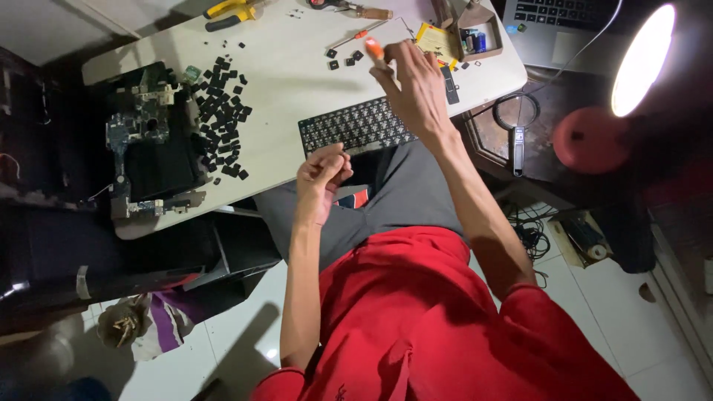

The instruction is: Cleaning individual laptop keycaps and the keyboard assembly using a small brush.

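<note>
Keyboard (pixel 356 126) half hidden under right hand (pixel 416 89) pinching an orange-handled tool (pixel 375 50); left hand (pixel 321 174) curled, contents unclear.

Keyless black keyboard (pixel 355 126), flat at table edge

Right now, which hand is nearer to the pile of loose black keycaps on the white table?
Left. The left hand is curled at the table's near edge, by the stripped keyboard, closer to the keycap pile. The right hand is raised beyond the keyboard's other end, holding something orange-tipped.
</note>
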